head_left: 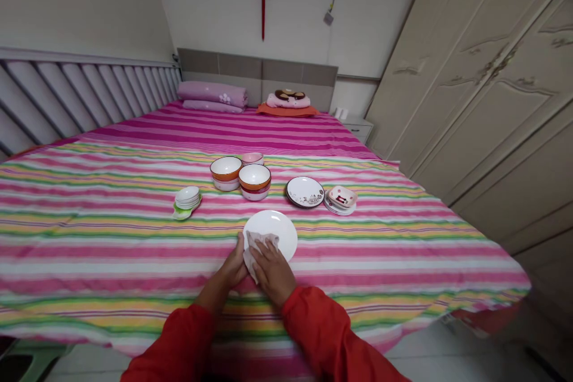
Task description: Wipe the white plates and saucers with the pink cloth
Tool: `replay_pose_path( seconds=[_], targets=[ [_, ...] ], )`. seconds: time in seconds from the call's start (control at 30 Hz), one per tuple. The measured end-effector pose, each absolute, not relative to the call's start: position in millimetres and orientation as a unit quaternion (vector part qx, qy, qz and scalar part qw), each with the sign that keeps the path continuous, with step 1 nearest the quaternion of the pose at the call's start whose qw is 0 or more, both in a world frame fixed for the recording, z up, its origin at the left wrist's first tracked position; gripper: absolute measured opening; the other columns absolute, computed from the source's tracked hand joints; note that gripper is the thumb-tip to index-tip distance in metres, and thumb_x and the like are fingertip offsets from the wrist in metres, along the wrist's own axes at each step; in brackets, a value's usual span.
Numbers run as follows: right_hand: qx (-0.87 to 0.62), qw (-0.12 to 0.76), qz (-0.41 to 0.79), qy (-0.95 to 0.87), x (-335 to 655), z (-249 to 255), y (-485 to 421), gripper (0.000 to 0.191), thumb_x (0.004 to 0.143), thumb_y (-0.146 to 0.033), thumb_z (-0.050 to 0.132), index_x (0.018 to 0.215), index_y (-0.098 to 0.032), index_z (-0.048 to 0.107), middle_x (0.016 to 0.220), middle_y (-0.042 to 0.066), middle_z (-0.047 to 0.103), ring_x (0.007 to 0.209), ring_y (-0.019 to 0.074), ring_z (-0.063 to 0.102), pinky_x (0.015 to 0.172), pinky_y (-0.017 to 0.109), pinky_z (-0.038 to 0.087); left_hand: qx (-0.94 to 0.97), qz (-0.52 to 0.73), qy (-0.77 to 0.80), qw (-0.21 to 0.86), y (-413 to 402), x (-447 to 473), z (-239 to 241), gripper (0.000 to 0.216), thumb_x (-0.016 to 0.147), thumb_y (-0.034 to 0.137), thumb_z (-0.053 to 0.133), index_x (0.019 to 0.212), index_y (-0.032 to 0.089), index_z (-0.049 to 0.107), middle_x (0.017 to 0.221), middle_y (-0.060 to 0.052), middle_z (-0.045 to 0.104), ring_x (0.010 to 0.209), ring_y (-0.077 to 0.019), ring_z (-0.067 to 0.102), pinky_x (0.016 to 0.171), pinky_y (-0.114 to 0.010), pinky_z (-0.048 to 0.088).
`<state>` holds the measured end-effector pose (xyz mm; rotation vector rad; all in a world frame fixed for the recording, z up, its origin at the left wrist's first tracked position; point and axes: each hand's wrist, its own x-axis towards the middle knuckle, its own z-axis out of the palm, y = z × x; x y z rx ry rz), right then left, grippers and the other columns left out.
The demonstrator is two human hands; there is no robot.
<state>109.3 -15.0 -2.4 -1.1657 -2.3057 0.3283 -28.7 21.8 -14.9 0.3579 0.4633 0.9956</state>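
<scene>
A round white plate (pixel 284 233) is in front of me, over the striped cloth. My left hand (pixel 235 262) grips its left edge, thumb along the rim. On the plate's near left part lies a pale pinkish cloth (pixel 262 240). My right hand (pixel 272 268) presses this cloth against the plate with its fingers stretched out over it. Part of the cloth hangs past the plate's lower left rim, between my two hands. The underside of the plate and the left fingers beneath it are hidden.
Beyond the plate stand stacked orange-rimmed bowls (pixel 254 176) and a pink bowl (pixel 253 158). Small white dishes (pixel 187 196) sit in a green dish (pixel 182 213) at left. Dark-rimmed plates (pixel 305 191) and a square patterned bowl (pixel 342 196) are at right. A striped cloth (pixel 111 245) covers the bed.
</scene>
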Motion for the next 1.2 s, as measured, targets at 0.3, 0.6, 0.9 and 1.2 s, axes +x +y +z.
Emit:
replay_pose_path(
  seconds=[0.3,0.6,0.9,1.2],
  targets=[
    [-0.484,0.225,0.117,-0.838,86,6,45,0.049,0.092,-0.033,0.040,0.140,-0.026,0.035,0.150,0.004,0.031,0.139,0.0265,0.022,0.106,0.049,0.030,0.181,0.497,0.224,0.819,24,-27,-16,0.057,0.092,0.047,0.038,0.143,0.022,0.029,0.135,-0.013,0.052,0.124,-0.0231,0.048,0.104,-0.043,0.036],
    [-0.564,0.218,0.099,-0.790,127,4,60,0.045,0.091,-0.031,0.041,0.136,-0.028,0.042,0.148,0.003,0.035,0.138,0.0281,0.025,0.107,0.050,0.028,0.175,0.489,0.259,0.814,21,-27,-11,0.062,0.090,0.046,0.042,0.145,0.022,0.023,0.133,-0.016,0.052,0.123,-0.0271,0.048,0.099,-0.050,0.039],
    [-0.525,0.275,0.049,-0.804,158,-17,-7,0.044,0.092,-0.026,0.038,0.135,-0.022,0.044,0.145,0.007,0.039,0.137,0.0245,0.028,0.108,0.049,0.029,0.190,0.484,0.249,0.817,18,-26,-11,0.060,0.091,0.046,0.041,0.142,0.018,0.031,0.131,-0.018,0.053,0.122,-0.0288,0.049,0.099,-0.050,0.039],
    [-0.447,0.271,0.096,-0.847,113,-7,-22,0.044,0.093,-0.031,0.039,0.136,-0.025,0.043,0.146,0.004,0.039,0.136,0.0247,0.028,0.108,0.047,0.032,0.187,0.466,0.218,0.837,20,-28,-9,0.065,0.091,0.052,0.033,0.140,0.009,0.036,0.123,-0.019,0.060,0.120,-0.0248,0.052,0.108,-0.039,0.030]
  ],
)
